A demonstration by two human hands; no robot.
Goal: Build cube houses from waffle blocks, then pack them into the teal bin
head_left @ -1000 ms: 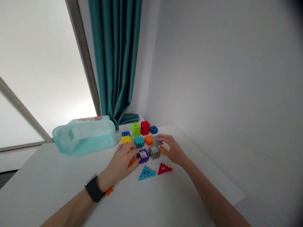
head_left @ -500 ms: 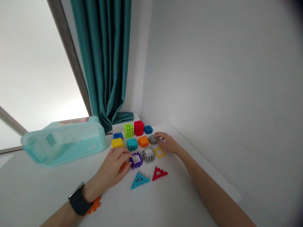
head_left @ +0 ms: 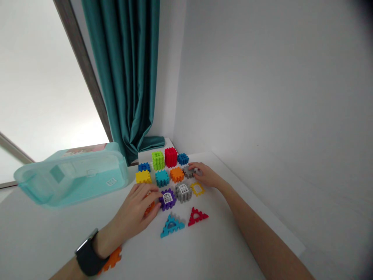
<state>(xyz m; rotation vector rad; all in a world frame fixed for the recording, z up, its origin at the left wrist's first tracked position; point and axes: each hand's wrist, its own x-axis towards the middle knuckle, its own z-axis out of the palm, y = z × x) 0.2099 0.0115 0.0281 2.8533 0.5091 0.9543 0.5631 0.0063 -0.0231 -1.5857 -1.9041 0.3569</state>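
Coloured toothed plastic blocks lie in rows on a white table. My left hand rests over an orange piece, fingers curled on it, fingertips beside a purple window block. My right hand pinches a flat grey piece next to an orange block. A grey window block and a yellow frame lie between my hands. Nearer me lie a teal triangle and a red triangle.
A pale blue plastic box lies on its side at the left. Green, red and blue cubes stand at the back by a teal curtain. A white wall runs along the right. Another orange piece lies under my left wrist.
My right hand has moved from the grey window block and yellow frame back to the flat grey piece in the farther row. My left hand stays on the orange piece. The view has shifted.
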